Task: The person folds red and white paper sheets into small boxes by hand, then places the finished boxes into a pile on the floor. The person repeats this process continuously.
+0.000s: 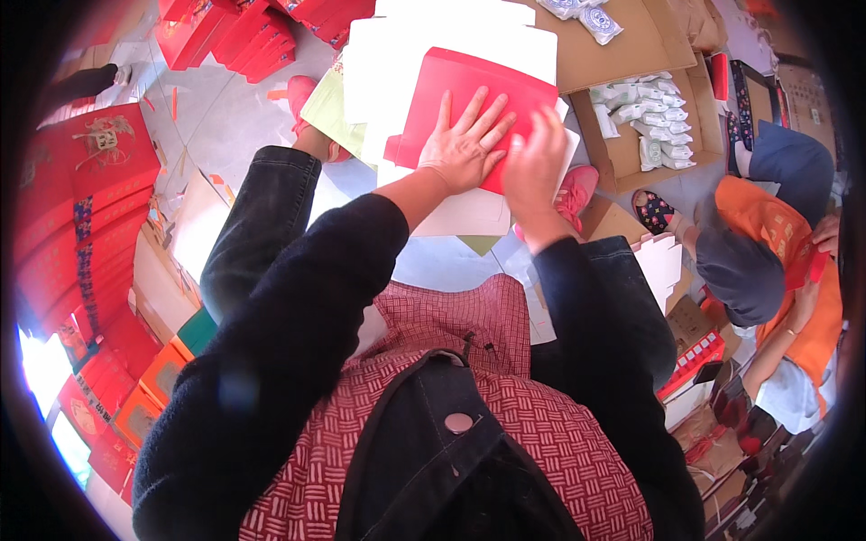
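At twelve o'clock, the splayed left hand (463, 150), gripping nothing, and half-curled right hand (534, 169), hold unclear, seem to be smoothing a red card (492, 76), next needing steady pressure.

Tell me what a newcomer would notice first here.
Probably the red sheet at top centre, the left hand spread flat on it, the right hand by its right edge. Then the red boxes along the left rim and white packets in an upper-right carton.
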Demonstrator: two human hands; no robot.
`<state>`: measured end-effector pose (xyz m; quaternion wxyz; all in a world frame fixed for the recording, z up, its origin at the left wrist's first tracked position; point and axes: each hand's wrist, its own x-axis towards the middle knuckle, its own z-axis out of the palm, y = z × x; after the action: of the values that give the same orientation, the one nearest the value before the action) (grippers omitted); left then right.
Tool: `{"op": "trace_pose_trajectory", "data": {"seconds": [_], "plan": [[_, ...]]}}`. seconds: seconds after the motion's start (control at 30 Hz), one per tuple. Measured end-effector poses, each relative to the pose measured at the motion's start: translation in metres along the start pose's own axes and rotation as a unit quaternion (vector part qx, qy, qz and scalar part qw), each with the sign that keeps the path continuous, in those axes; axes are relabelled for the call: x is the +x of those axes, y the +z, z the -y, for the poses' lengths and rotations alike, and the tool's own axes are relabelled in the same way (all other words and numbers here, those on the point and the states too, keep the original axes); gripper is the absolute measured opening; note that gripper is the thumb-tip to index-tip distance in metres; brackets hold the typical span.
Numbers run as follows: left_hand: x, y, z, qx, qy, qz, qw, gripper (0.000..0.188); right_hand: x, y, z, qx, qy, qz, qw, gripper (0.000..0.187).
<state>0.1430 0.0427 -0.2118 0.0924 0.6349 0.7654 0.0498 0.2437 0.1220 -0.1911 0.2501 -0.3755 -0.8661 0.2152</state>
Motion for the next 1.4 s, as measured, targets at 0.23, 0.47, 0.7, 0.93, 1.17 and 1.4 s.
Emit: {"op": "trace_pose_trajectory", "data": {"seconds": [0.23, 0.47, 0.7, 0.93, 1.17, 1.4], "plan": [[0.007, 0.007, 0.012, -0.049, -0.018, -0.034, 0.998, 0.050, -0.011, 0.045, -0.008, -0.056, -0.039, -0.005, 0.998, 0.036], [0.008, 0.002, 0.014, -0.136, -0.043, -0.157, 0.977, 0.049, -0.006, 0.036, -0.010, -0.030, -0.033, -0.017, 0.999, 0.035], [-0.017, -0.048, 0.061, -0.522, -0.385, -0.288, 0.704, 0.042, 0.011, -0.024, -0.044, 0.388, 0.325, -0.026, 0.862, 0.041], [-0.085, -0.047, 0.048, -0.735, -0.383, -0.219, 0.514, 0.037, -0.030, -0.063, 0.014, 0.554, 0.433, -0.034, 0.710, 0.047], [-0.148, -0.061, 0.012, -0.738, -0.517, 0.035, 0.432, 0.044, -0.128, -0.098, 0.010, 0.642, 0.641, 0.123, 0.402, 0.087], [-0.176, -0.028, -0.045, -0.832, -0.341, 0.103, 0.425, 0.033, -0.148, -0.124, 0.090, 0.667, 0.430, 0.015, 0.609, 0.091]]}}
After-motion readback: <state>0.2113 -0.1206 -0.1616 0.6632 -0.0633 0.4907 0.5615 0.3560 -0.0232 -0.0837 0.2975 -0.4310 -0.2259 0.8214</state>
